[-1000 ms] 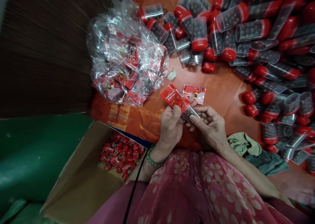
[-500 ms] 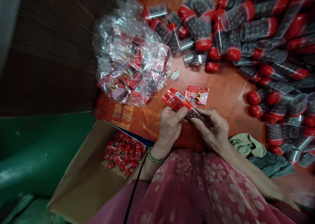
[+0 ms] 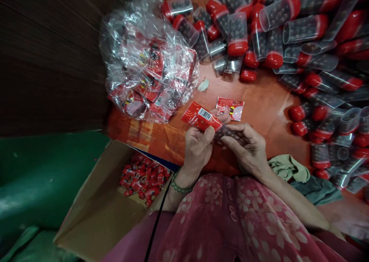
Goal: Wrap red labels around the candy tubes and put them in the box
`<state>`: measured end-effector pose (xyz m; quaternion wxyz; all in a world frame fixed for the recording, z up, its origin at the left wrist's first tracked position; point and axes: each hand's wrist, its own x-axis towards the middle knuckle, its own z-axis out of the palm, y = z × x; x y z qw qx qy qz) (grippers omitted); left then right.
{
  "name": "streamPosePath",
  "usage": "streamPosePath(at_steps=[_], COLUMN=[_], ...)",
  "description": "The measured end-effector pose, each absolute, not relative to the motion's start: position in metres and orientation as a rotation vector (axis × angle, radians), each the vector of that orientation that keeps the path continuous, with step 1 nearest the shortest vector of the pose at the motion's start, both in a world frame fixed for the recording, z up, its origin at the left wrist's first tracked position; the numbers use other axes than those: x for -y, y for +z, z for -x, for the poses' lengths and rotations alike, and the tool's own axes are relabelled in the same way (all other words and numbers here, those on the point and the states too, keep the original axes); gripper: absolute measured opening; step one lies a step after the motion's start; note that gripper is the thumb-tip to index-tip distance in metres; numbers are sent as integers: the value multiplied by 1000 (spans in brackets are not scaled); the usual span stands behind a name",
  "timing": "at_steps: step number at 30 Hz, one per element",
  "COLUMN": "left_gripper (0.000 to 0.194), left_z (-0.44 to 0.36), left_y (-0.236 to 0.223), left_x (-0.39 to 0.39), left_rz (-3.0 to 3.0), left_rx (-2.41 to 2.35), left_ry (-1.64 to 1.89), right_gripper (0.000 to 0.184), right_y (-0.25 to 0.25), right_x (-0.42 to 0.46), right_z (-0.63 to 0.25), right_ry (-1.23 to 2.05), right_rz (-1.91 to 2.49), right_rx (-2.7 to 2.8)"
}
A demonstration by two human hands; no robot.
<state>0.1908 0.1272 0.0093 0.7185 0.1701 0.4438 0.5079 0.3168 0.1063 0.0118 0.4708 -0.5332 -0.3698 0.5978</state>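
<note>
Left hand is closed around a red printed packet, thumb pinching it near the lower end; the packet sticks out up and to the left, barcode side showing. Right hand has its fingers curled around a small clear tube of dark pellets, which meets the open end of the packet between the two hands. How far the tube sits inside the packet, can't tell. Both hands are just above the near edge of the orange desk.

A second red packet lies flat on the desk just beyond the hands. Clear plastic bag stuffed with more red packets sits to the upper left. Big heap of clear tubes with red caps covers the far and right side of the desk. Green cloth lies by the right forearm. Cardboard box down left of the desk holds finished red packs. Green bead bracelet on the left wrist.
</note>
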Motion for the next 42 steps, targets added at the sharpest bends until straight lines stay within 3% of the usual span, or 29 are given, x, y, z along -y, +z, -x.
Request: streamPosePath(at_steps=[7, 11, 14, 17, 21, 27, 33, 42], left_gripper=[44, 42, 45, 48, 41, 39, 39, 29], left_z=[-187, -191, -194, -193, -186, -192, -203, -206], left_y=[9, 8, 7, 10, 12, 6, 3, 19], left_x=[-120, -116, -116, -116, -117, -113, -103, -91], left_rz=[-438, -450, -414, -336, -293, -324, -306, -366], left_rx=[-917, -946, -930, -885, -936, -960, -860, -663], left_ry=[988, 1040, 1073, 1105, 1124, 1100, 1032, 995], right_gripper=[31, 16, 20, 21, 36, 25, 35, 28], right_y=[7, 9, 10, 11, 13, 9, 6, 9], right_x=[-108, -102, -100, -100, -100, -101, -107, -99], right_z=[-321, -319, -319, -320, -323, -321, -320, -332], right_ry=[1765, 1297, 1086, 1321, 1619, 1504, 1604, 1382], right_rz=[1155, 1336, 1346, 1287, 1188, 1224, 1186, 1097], right_rx=[749, 1181, 1377, 1231, 1123, 1058, 779, 1027])
